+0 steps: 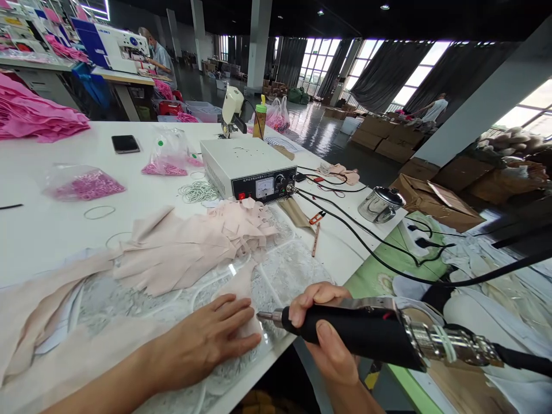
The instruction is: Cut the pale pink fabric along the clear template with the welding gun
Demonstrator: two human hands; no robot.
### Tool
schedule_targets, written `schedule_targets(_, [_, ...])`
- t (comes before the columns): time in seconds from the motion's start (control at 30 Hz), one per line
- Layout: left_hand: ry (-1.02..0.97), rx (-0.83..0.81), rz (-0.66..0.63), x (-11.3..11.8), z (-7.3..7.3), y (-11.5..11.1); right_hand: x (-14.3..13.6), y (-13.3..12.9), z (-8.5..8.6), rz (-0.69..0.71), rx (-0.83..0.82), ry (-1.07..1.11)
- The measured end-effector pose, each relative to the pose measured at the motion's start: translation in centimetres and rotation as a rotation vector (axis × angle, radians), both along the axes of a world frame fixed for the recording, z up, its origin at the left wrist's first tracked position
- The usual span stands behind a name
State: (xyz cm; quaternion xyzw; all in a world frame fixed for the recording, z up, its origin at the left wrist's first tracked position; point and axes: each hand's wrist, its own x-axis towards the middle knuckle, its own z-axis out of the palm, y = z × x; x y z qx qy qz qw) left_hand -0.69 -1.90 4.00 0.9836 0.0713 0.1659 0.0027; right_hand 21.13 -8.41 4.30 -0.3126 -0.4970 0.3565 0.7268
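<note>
Trailing in from the left edge: pale fabric strips (pixel 56 282) on the tabletop (pixel 64 152); heap of cut pieces (pixel 185 247) left of centre. Lower centre, my left hand (pixel 211 333) lies palm down on a pale fabric piece (pixel 241 283), fingers slightly spread, gripping nothing; the piece shows past my fingertips, over a clear sheet (pixel 284 264). Key relation: metal tip (pixel 271 315) of the black handheld tool (pixel 362 333) sits just right of those fingertips, by the piece's right edge; can't tell if it touches cloth. Tool's long axis runs sideways, tip left, tail dipping slightly right. Left hand is nearer the piece. My right hand (pixel 336 356), lower right of centre, is wrapped around the tool, thumb near side, fingers over the top. Cable (pixel 524 357) leaves at right edge.
</note>
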Motion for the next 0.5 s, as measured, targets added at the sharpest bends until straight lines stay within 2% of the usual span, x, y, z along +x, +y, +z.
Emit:
schedule_targets(0.37, [0.076, -0.029, -0.019, -0.7, -1.2, 0.4, -0.2, 0.4, -0.3, 0.009, -0.017, -0.024])
schedule_targets(0.5, [0.064, -0.095, -0.023, -1.1, -2.0, 0.4, -0.3, 0.3, 0.0, 0.015, -0.021, -0.004])
